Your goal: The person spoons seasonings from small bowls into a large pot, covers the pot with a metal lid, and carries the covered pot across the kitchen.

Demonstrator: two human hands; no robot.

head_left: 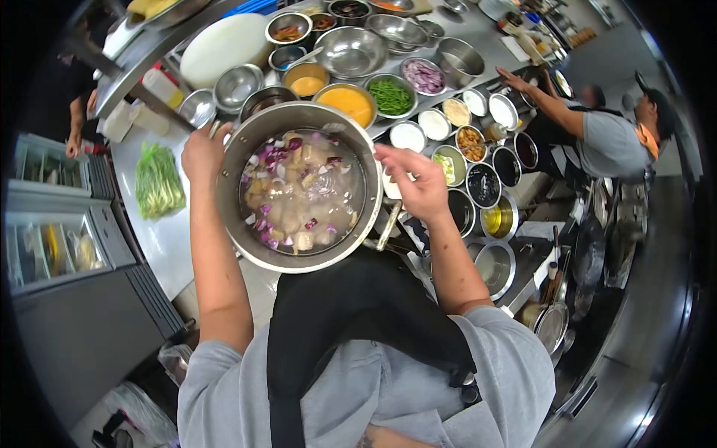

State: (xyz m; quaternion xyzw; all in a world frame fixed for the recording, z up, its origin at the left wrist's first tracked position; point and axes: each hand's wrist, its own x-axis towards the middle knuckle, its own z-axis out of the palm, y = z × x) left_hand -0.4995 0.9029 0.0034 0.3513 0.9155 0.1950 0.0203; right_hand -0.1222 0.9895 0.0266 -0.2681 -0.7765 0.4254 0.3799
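A large metal stockpot [243, 250] is held in front of my apron. In it are cloudy liquid, pale chunks that look like meat, and purple onion pieces [282, 157]. My left hand [202, 154] is closed on the pot's left handle, its thumb by the rim. At the opposite side, my right hand [420, 183] is open, fingers extended towards the rim; whether the fingertips touch it is unclear. Below that hand, the pot's right metal handle [389, 227] sticks out, ungripped. The pot's underside is hidden.
Metal bowls of yellow liquid [346, 104], chopped greens [391, 96] and sliced onion [423, 76] crowd the counter ahead. Bagged green vegetables [158, 181] lie left. A co-worker [612, 138] reaches over the counter at right; another person's arm [75, 127] shows far left.
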